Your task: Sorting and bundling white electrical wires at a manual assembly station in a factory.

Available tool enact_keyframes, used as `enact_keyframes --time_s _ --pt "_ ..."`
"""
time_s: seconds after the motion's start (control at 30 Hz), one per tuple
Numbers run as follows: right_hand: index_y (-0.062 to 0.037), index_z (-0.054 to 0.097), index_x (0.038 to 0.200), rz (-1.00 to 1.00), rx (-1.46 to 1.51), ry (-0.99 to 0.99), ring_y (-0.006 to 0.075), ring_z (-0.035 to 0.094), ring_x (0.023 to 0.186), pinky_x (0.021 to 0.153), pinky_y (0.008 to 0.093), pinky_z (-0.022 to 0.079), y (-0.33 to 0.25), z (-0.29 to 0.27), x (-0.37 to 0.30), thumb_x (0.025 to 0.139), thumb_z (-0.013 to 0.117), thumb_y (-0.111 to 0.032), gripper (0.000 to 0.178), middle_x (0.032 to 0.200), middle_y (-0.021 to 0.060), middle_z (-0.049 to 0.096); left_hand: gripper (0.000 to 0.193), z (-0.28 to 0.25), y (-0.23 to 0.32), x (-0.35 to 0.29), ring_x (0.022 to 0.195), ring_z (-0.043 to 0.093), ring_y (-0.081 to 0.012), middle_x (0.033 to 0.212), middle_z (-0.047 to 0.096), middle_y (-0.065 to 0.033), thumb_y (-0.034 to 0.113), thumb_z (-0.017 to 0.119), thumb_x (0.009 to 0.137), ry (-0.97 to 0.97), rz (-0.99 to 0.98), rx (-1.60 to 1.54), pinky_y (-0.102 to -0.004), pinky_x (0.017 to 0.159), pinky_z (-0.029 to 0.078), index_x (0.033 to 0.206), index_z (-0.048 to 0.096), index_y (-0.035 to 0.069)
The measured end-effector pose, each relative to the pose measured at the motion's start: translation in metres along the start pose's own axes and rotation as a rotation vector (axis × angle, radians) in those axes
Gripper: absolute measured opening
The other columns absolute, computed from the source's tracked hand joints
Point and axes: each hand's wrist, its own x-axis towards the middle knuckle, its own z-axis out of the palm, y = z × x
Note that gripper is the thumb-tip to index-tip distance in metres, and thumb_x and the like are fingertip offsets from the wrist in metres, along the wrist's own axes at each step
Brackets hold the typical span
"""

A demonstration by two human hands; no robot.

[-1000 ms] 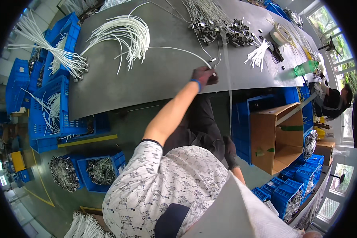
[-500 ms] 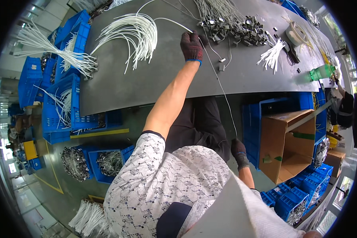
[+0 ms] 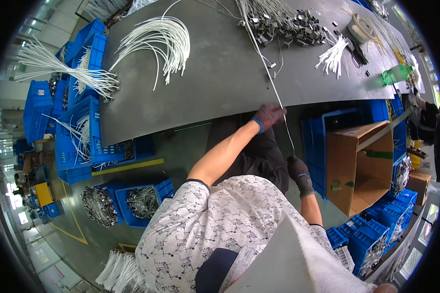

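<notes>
My left hand [image 3: 270,117], in a dark red knitted glove with a blue cuff, is closed on a long white tube [image 3: 265,61] at the table's near edge. The tube runs up toward the far side of the table. Below my left hand a thin cable [image 3: 289,134] continues down to my right hand [image 3: 300,176]. That hand, in a dark grey glove, is lower and farther right beside my leg, closed on the cable's end. A curved bundle of white tubes [image 3: 173,46] lies on the left of the grey table [image 3: 200,93].
Cables with dark connectors [image 3: 283,27] are heaped at the far side. Short white pieces [image 3: 333,56], a tape roll [image 3: 361,29] and a green bottle [image 3: 396,74] lie on the right. A cardboard box [image 3: 342,171] and blue crates [image 3: 76,132] flank the table. Another person [image 3: 420,117] is at far right.
My left hand has come from the far middle of the table to its near edge, bringing the white tube along the cable. My right hand has risen slightly and stays on the cable.
</notes>
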Motion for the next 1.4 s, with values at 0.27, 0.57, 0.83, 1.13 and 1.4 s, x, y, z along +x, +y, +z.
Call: enact_keyframes --time_s 0.27,0.57,0.83,1.13,1.4 --pt "-0.0036 0.059 0.109 -0.261 0.553 0.718 0.0289 0.065 0.073 0.065 0.0352 0.05 -0.153 -0.126 0.07 0.096 0.059 -0.015 0.017 0.08 0.0128 0.065 0.023 0.002 0.051 -0.011 0.076 0.063 -0.0105 0.083 0.07 -0.0035 0.022 0.063 0.098 0.13 0.128 0.085 -0.0283 0.074 0.052 0.095 0.073 0.001" --pt "-0.0005 0.049 0.123 -0.369 0.367 0.816 0.0355 0.065 0.078 0.065 0.0394 0.051 -0.18 -0.1 0.119 0.079 0.072 -0.005 0.05 0.09 0.0173 0.067 0.027 -0.026 0.048 -0.049 0.086 0.062 -0.0093 0.095 0.071 -0.0025 0.024 0.062 0.099 0.078 0.114 -0.125 -0.0286 0.08 0.051 0.108 0.07 0.001" --pt "0.0011 0.066 0.107 0.146 1.012 0.4 0.0339 0.07 0.083 0.073 0.0432 0.053 -0.209 -0.131 0.206 0.097 0.05 -0.054 0.059 0.084 0.0215 0.071 0.03 -0.153 0.039 0.015 0.087 0.069 -0.0222 0.096 0.074 -0.0124 0.03 0.06 0.097 0.241 0.056 0.175 -0.0353 0.081 0.054 0.11 0.073 0.007" --pt "-0.0001 0.071 0.107 0.327 0.295 0.47 0.0395 0.069 0.1 0.089 0.0481 0.052 -0.164 -0.154 0.312 0.08 0.066 -0.055 0.062 0.099 0.0249 0.071 0.028 -0.333 0.053 -0.014 0.1 0.071 -0.0328 0.11 0.072 -0.0152 0.035 0.06 0.09 0.986 -0.592 1.236 -0.0451 0.078 0.059 0.098 0.072 0.011" --pt "-0.0048 0.068 0.114 0.013 0.481 0.505 0.0347 0.07 0.09 0.082 0.0422 0.054 -0.07 -0.107 0.32 0.078 0.069 -0.037 0.049 0.104 0.0202 0.071 0.026 -0.365 0.031 -0.005 0.097 0.071 -0.0372 0.104 0.072 -0.0177 0.028 0.059 0.086 0.731 -0.528 1.243 -0.0474 0.083 0.057 0.096 0.073 0.008"
